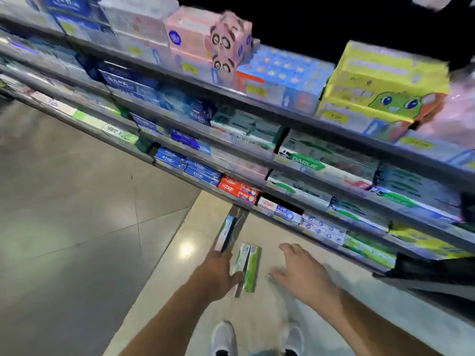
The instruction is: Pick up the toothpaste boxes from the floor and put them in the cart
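Reaching down for toothpaste boxes on the floor; no cart in view.

The left hand [218,272] is gripping one upright toothpaste box [226,233] while touching two more boxes [246,268] lying side by side on the floor tiles [77,201] near the shelf [282,222]. The right hand [303,273] is hovering just right of them, fingers spread and holding nothing. Nothing is looking carted yet.

Two toothpaste boxes [246,268] side by side on floor [77,227], third box [226,233] just behind-left, shelves [282,160] behind & right.
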`<state>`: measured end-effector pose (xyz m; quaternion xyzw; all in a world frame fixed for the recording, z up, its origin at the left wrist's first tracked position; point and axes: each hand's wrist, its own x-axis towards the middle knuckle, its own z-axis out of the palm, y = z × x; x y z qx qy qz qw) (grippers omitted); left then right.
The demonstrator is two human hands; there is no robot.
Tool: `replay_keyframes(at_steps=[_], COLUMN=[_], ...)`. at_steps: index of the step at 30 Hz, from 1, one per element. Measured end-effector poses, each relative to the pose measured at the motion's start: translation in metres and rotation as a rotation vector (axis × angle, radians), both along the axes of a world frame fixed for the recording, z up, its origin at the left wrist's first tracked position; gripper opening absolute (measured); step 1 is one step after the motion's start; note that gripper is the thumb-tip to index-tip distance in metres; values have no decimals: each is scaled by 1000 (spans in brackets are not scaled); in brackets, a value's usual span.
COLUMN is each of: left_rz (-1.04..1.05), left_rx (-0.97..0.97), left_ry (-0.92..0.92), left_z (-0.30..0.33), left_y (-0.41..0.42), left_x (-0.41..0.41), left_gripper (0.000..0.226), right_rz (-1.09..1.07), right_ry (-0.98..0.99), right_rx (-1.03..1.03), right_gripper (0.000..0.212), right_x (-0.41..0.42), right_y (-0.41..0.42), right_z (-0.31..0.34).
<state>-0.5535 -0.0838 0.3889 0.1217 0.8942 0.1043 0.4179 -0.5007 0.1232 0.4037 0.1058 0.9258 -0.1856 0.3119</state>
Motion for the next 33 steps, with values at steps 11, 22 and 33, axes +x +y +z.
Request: replay_keyframes(at_steps=[11,22,33], left_rz=[-81,30,100], left_rx=[-101,-26,25], left_ry=[-46,46,62], left_z=[-399,-487,-349], left_y=[7,8,-4], left_x=[-5,-13,-30], left_gripper=[80,54,48], right_rz=[-313,-532,-510], right_ry=[-192,-148,-177], right_rx=[-24,-66,0], right_gripper=[68,79,51], right_x=[-5,-19,-10], right_y=[-48,-82,-48], right_z=[-392,-494,-362])
